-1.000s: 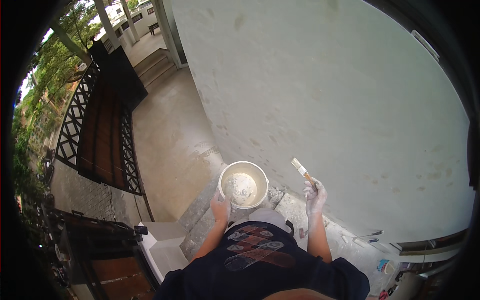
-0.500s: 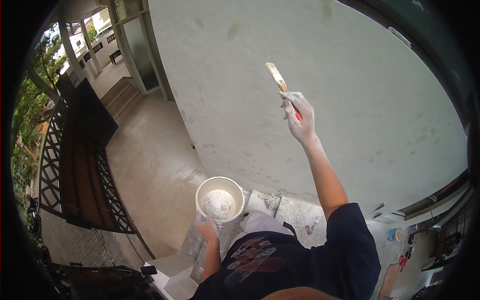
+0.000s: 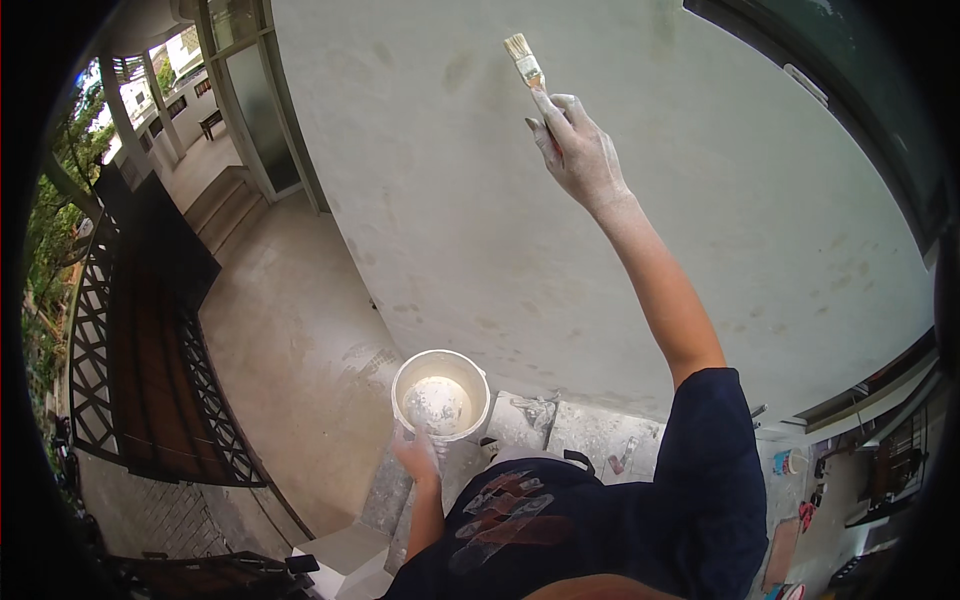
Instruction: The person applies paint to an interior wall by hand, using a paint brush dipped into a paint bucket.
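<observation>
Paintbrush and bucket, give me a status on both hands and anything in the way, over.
Right hand gripping paintbrush, raised before pale wall; contact unclear. Left hand holding bucket at near side. No obstruction visible around paintbrush.

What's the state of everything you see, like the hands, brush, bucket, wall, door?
Left hand, gripping the bucket at its near side
Right hand, closed on the paintbrush, smeared white
Paintbrush, raised; wall contact unclear
Bucket, open, whitish material inside
Wall, pale, blotched with darker marks
Glass door, appears shut
</observation>
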`<state>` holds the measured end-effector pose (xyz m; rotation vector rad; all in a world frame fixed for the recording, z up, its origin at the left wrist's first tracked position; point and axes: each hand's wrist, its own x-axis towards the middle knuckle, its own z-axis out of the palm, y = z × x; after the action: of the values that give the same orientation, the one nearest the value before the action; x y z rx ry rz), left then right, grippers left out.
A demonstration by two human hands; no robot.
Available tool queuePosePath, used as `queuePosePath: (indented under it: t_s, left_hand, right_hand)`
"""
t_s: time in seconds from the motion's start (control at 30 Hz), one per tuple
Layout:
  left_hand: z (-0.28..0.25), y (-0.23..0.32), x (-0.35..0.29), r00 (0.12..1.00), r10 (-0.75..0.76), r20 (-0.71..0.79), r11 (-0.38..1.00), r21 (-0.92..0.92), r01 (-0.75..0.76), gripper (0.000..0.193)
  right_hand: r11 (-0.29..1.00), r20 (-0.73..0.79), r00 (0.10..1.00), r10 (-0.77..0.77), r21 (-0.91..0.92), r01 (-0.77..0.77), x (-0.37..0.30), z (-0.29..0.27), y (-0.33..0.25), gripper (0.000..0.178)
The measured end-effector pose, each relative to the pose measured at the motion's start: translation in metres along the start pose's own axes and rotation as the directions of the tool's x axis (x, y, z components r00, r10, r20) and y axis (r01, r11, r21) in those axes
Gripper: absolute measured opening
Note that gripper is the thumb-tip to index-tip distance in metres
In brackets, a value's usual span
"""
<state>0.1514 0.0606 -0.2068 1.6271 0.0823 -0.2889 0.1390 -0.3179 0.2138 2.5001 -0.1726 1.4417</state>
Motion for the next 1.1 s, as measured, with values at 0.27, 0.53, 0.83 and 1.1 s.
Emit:
queuePosePath:
  t_s: [0.27,0.53,0.83,1.1]
  left_hand:
    - [0.018,0.043,-0.012,0.995,0.094,0.026,0.995,0.01,-0.094,0.052]
    - [0.025,0.1,-0.038,0.998,-0.022,0.056,0.999,-0.033,0.024,0.05]
    - [0.026,0.038,-0.016,0.997,0.066,0.038,0.997,0.033,-0.067,0.05]
    - [0.026,0.034,-0.022,0.995,0.101,0.007,0.993,0.056,-0.101,0.044]
  right_hand:
    - [0.987,0.046,0.999,0.021,-0.157,-0.013,-0.001,0.004,0.003,0.041]
    - [0.957,0.18,0.978,0.102,-0.286,-0.048,-0.01,-0.002,-0.011,0.039]
    - [0.983,0.153,0.986,0.068,-0.178,-0.041,-0.018,-0.024,-0.027,0.032]
    - [0.978,0.307,0.945,0.117,0.127,-0.163,-0.048,-0.044,-0.054,0.027]
